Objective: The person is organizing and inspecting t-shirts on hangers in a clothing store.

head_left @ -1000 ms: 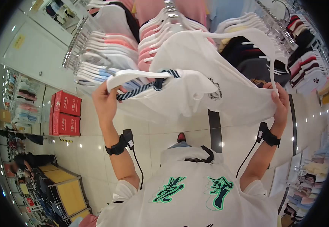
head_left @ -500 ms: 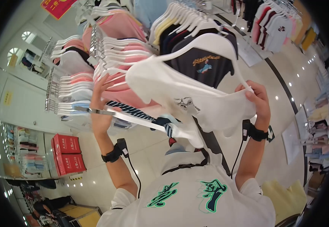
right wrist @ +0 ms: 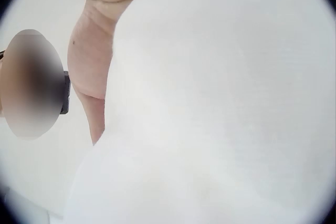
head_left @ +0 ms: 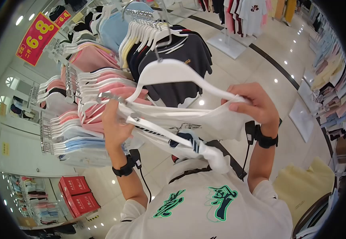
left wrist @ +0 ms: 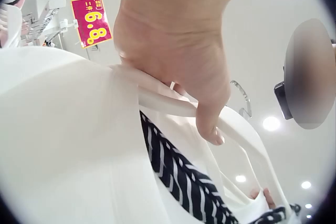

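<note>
My right hand (head_left: 256,101) grips one end of a white hanger (head_left: 173,71), thumb and fingers on the shoulder of a white shirt (head_left: 228,119) with a dark print. My left hand (head_left: 117,127) holds a second white hanger (head_left: 163,131), its thumb over the bar in the left wrist view. A white garment (head_left: 218,159) hangs on this hanger, with a navy-and-white striped tie-like piece (left wrist: 181,174) at its neck. The two hangers sit close together, the second one nearer my chest. In the right wrist view white cloth (right wrist: 226,98) hides my right fingers.
Racks of pink shirts (head_left: 119,85) and a dark grey shirt (head_left: 173,59) stand just beyond the hangers. Red boxes (head_left: 79,195) are on the floor at left. A yellow garment (head_left: 304,183) lies at lower right. A red price sign (head_left: 37,38) hangs at upper left.
The head view has turned to the right. The striped garment's hanger has swung round to slope down toward my chest, and my right hand's hanger has come closer to it. Both hands keep hold.
</note>
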{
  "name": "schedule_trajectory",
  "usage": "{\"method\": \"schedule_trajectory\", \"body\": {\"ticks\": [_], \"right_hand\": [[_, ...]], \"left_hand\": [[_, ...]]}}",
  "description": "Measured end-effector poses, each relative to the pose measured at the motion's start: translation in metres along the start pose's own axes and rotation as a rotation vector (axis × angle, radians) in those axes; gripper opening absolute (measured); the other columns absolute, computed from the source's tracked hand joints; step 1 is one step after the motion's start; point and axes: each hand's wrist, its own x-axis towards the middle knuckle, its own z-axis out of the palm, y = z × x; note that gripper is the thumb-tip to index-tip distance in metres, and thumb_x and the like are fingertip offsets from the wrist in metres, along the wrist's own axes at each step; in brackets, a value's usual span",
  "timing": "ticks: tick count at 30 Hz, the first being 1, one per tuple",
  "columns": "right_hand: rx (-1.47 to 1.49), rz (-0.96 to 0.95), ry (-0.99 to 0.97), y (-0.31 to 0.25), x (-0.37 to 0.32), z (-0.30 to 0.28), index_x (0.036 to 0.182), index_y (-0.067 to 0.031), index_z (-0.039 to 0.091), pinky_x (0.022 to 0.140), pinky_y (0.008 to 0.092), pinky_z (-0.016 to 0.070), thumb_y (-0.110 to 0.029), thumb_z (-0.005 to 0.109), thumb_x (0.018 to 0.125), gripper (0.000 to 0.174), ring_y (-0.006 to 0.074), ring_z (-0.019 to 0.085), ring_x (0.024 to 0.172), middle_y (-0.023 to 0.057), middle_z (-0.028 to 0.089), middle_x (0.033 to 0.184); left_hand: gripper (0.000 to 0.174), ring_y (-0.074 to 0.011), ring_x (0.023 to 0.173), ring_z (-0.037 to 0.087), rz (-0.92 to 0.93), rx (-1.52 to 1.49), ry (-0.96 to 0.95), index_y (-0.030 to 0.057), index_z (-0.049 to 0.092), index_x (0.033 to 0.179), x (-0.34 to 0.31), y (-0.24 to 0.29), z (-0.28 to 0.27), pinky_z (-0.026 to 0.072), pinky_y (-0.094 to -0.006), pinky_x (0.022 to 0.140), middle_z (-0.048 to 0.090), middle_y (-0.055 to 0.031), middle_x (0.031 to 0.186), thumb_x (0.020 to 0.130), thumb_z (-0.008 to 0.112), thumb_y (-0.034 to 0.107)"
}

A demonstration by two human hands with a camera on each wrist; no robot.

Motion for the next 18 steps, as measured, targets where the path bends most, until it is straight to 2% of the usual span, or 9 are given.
{"method": "schedule_trajectory", "body": {"ticks": [2, 4, 6, 8, 12, 14, 15, 17, 18], "right_hand": [[-0.002, -0.019, 0.011, 0.0, -0.006, 0.009, 0.097, 0.0009, 0.069, 0.056, 0.0304, 0.0327, -0.017, 0.073, 0.091, 0.019, 0.0154, 0.044, 0.06, 0.0065, 0.053, 0.071], [-0.022, -0.009, 0.02, 0.0, -0.01, 0.018, 0.096, -0.0006, 0.069, 0.056, 0.0319, 0.0341, -0.019, 0.073, 0.091, 0.019, 0.0209, 0.045, 0.059, 0.0086, 0.055, 0.072], [-0.014, -0.005, 0.012, 0.005, -0.007, 0.028, 0.095, 0.0001, 0.07, 0.056, 0.0315, 0.035, -0.018, 0.073, 0.091, 0.019, 0.0185, 0.048, 0.061, 0.008, 0.059, 0.075], [-0.019, -0.008, -0.023, 0.013, -0.008, 0.034, 0.092, 0.0007, 0.069, 0.057, 0.0299, 0.0368, -0.019, 0.073, 0.091, 0.02, 0.0138, 0.051, 0.064, 0.0065, 0.067, 0.083], [0.164, 0.079, 0.012, 0.052, -0.02, 0.038, 0.106, -0.0031, 0.07, 0.064, 0.0307, 0.0449, -0.019, 0.072, 0.093, 0.021, 0.0143, 0.058, 0.071, 0.0071, 0.069, 0.092], [0.658, -0.003, 0.119, 0.105, -0.034, 0.037, 0.125, -0.0049, 0.066, 0.088, 0.0285, 0.0513, -0.022, 0.074, 0.09, 0.04, 0.0167, 0.066, 0.103, 0.0098, 0.068, 0.126], [0.655, -0.004, 0.137, 0.125, -0.043, 0.044, 0.125, -0.0049, 0.066, 0.088, 0.0285, 0.0513, -0.022, 0.074, 0.09, 0.04, 0.0167, 0.066, 0.103, 0.0098, 0.068, 0.126], [0.793, 0.177, 0.251, 0.17, -0.065, 0.062, 0.141, -0.0017, 0.054, 0.109, 0.0353, 0.0439, -0.023, 0.079, 0.086, 0.064, 0.0241, 0.059, 0.124, 0.0131, 0.06, 0.14], [0.781, 0.267, 0.156, 0.213, -0.085, 0.075, 0.143, -0.0019, 0.052, 0.111, 0.0359, 0.042, -0.025, 0.083, 0.082, 0.072, 0.0245, 0.057, 0.127, 0.0125, 0.059, 0.142]], "left_hand": [[0.064, -0.0257, 0.089, 0.066, 0.214, 0.067, 0.092, -0.0014, 0.064, 0.122, 0.012, 0.011, 0.008, 0.0493, -0.0381, 0.082, 0.071, -0.0113, 0.101, 0.067, 0.083, 0.023], [0.053, -0.0248, 0.082, 0.065, 0.268, 0.067, 0.08, 0.0013, 0.067, 0.115, 0.013, 0.014, 0.016, 0.05, -0.0368, 0.076, 0.069, -0.011, 0.095, 0.066, 0.083, 0.017], [0.044, -0.0239, 0.076, 0.064, 0.318, 0.067, 0.061, 0.0039, 0.069, 0.107, 0.015, 0.02, 0.023, 0.0507, -0.0355, 0.07, 0.067, -0.0107, 0.088, 0.065, 0.082, 0.01], [0.038, -0.0208, 0.066, 0.058, 0.101, 0.137, 0.001, 0.0031, 0.07, 0.104, 0.018, 0.029, 0.029, 0.0476, -0.0308, 0.063, 0.063, -0.0074, 0.078, 0.068, 0.077, 0.006], [0.03, -0.0142, 0.062, 0.05, 0.024, -0.152, 0.083, 0.0002, 0.07, 0.102, 0.017, -0.021, 0.052, 0.0426, -0.0271, 0.06, 0.06, -0.0057, 0.071, 0.074, 0.075, 0.006], [0.029, -0.0145, 0.062, 0.05, 0.041, -0.121, 0.07, -0.0001, 0.071, 0.103, 0.018, -0.029, 0.047, 0.0431, -0.0275, 0.061, 0.061, -0.0051, 0.072, 0.074, 0.074, 0.007], [0.029, -0.0149, 0.063, 0.051, 0.045, -0.084, 0.068, -0.0003, 0.071, 0.103, 0.017, -0.034, 0.043, 0.0436, -0.0279, 0.061, 0.062, -0.0046, 0.073, 0.075, 0.074, 0.007], [0.032, -0.0159, 0.064, 0.053, 0.03, -0.057, 0.11, -0.0005, 0.07, 0.106, 0.011, -0.043, 0.041, 0.0452, -0.0285, 0.063, 0.063, -0.0043, 0.074, 0.075, 0.074, 0.007], [0.035, -0.0169, 0.065, 0.055, 0.0, -0.023, 0.16, -0.0006, 0.069, 0.11, 0.007, -0.051, 0.039, 0.0469, -0.0291, 0.065, 0.064, -0.0041, 0.076, 0.076, 0.074, 0.007]]}}
